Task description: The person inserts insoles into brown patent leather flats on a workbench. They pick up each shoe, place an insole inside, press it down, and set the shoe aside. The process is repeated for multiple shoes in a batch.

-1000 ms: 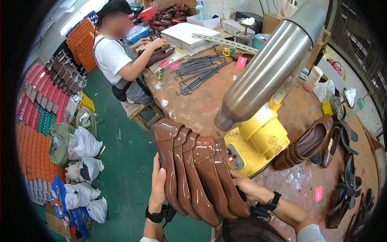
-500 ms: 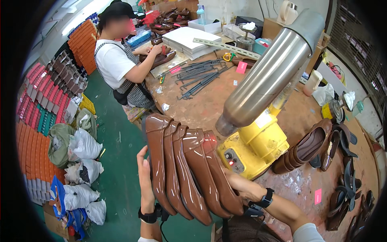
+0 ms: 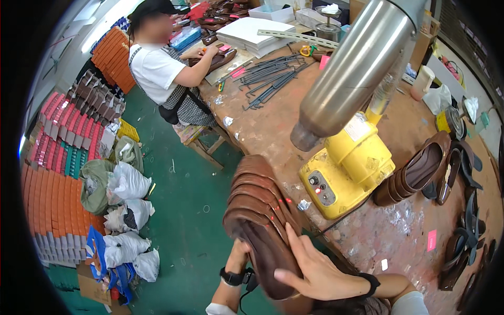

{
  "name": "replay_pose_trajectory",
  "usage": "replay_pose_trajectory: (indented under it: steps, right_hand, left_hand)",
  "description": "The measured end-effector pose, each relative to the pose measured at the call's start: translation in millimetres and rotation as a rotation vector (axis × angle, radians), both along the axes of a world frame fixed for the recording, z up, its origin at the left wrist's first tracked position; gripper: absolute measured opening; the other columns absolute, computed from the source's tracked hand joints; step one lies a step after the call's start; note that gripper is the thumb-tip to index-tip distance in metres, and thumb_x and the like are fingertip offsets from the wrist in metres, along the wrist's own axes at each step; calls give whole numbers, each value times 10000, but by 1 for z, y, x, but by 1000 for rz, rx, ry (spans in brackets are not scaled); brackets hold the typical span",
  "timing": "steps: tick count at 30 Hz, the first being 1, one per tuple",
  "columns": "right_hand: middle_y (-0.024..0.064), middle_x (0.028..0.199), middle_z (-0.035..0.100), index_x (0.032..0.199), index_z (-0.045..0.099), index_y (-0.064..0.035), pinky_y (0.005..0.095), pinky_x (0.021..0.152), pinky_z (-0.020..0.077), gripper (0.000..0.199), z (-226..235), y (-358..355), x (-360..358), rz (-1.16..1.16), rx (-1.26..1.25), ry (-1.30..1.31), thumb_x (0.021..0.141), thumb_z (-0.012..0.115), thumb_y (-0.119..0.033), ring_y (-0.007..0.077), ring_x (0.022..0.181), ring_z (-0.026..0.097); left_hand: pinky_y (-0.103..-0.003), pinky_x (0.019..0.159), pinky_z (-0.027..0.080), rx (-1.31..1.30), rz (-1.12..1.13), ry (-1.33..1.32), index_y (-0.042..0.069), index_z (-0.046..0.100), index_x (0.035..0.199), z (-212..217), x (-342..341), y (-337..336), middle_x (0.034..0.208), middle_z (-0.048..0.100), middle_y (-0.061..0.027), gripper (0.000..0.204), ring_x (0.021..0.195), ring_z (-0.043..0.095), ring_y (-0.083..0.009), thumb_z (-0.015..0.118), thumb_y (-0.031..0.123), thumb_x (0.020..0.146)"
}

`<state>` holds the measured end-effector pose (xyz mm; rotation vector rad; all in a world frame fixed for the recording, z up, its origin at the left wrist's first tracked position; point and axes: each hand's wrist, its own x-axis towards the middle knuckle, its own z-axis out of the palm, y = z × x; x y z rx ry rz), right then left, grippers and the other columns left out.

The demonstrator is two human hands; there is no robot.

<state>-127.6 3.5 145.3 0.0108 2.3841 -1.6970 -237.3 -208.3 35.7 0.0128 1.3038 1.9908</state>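
A stack of glossy brown leather shoes (image 3: pixel 254 191), nested one in another, is held in front of me beside the table's edge. The opening and dark inner sole of the nearest shoe face me. My left hand (image 3: pixel 240 257) grips the left side of the stack, thumb at the rim, its other fingers hidden behind. On the right side, my right hand (image 3: pixel 320 270) clasps the stack with fingers stretched along it and thumb at the nearest shoe's opening. To the right stands a yellow heating machine (image 3: pixel 341 176) with a wide steel nozzle pipe (image 3: pixel 357 73).
Another stack of brown shoes (image 3: pixel 415 168) stands right of the machine, near dark sandal-like pieces (image 3: pixel 464 231). Grey bent rods (image 3: pixel 270 79) lie farther back on the table (image 3: pixel 283 131). A co-worker (image 3: pixel 163 73) handles shoes at far left. White bags (image 3: pixel 131 181) sit on the green floor.
The shoe stack has turned from showing its toes and outer sides to showing the nearest shoe's opening. My right hand has come from beneath to its right side. The view has shifted.
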Motion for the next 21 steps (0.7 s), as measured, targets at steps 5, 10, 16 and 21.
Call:
replay_pose_trajectory:
  steps: [5, 10, 16, 21]
  right_hand:
    - [258, 1433, 402, 1548, 246, -15, 402, 1024, 432, 711, 15, 65, 14, 468, -133, 188, 1004, 552, -355, 384, 1233, 519]
    - [127, 1218, 680, 1311, 610, -23, 364, 970, 491, 392, 9, 111, 49, -31, -243, 138, 943, 648, -154, 270, 1108, 649]
    - [148, 1115, 713, 1207, 654, 44, 327, 937, 507, 308, -28, 132, 94, -652, -315, -22, 922, 631, -68, 205, 1045, 674]
    - [159, 1097, 714, 1191, 655, 58, 335, 922, 516, 297, -44, 137, 108, -767, -264, 1, 921, 628, -61, 213, 1035, 680]
  left_hand:
    - [-471, 1086, 420, 203, 51, -164, 28, 401, 1448, -11, 4, 23, 1450, 466, -125, 1018, 1324, 464, -288, 824, 568, 696]
    - [-476, 1093, 411, 166, 128, -135, 31, 393, 1453, -4, 10, 18, 1455, 460, -129, 1006, 1329, 458, -293, 805, 572, 712]
    - [-481, 1101, 400, 105, 155, -91, 34, 384, 1459, 12, 9, 21, 1462, 452, -133, 992, 1336, 451, -300, 784, 577, 731]
    - [-486, 1108, 390, 82, 175, -73, 37, 376, 1465, 16, 9, 20, 1468, 446, -136, 981, 1341, 444, -305, 766, 581, 747]
